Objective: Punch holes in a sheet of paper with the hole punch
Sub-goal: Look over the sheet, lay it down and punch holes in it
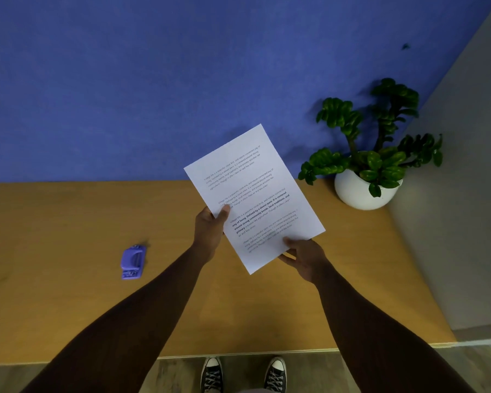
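Observation:
A white sheet of paper (253, 191) with printed text is held up above the wooden table (68, 222), tilted with its top toward the blue wall. My left hand (210, 228) grips its left edge, thumb on the printed side. My right hand (304, 256) pinches its lower right edge. A small purple hole punch (133, 261) lies on the table to the left, well apart from both hands.
A green plant in a round white pot (363, 191) stands at the table's back right corner against the blue wall (153, 80). A grey partition (465, 194) bounds the right side. My shoes show below the table's front edge.

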